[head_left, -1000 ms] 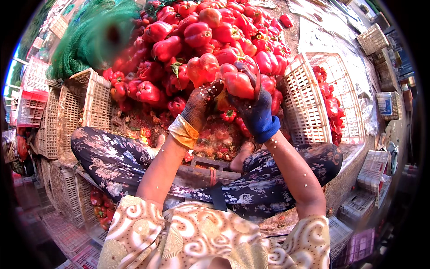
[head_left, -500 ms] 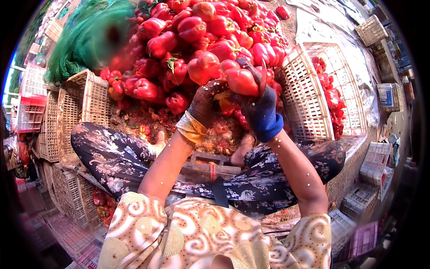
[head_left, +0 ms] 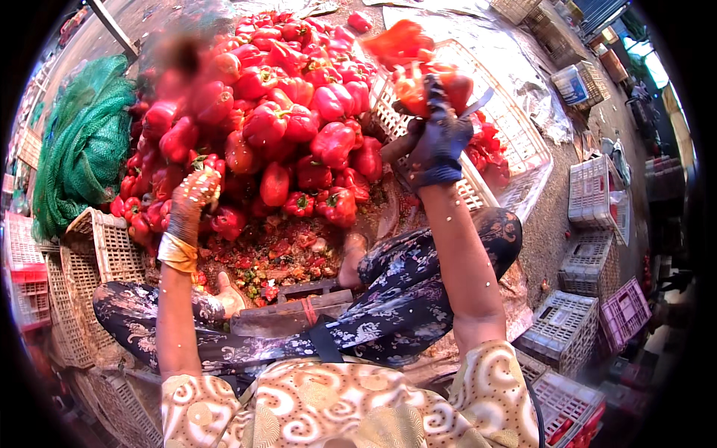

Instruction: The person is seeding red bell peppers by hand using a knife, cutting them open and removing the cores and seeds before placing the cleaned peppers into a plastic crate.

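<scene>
You are sitting before a big heap of red peppers [head_left: 287,123], with a pale crate [head_left: 473,191] standing at its right. Your right hand [head_left: 439,149] is hovering over the crate, blurred red peppers [head_left: 407,45] showing beyond its fingers. Your left hand [head_left: 196,196] is resting curled against the heap; whether it is holding anything, I cannot tell. Your right hand is gripping a knife [head_left: 478,102].
</scene>
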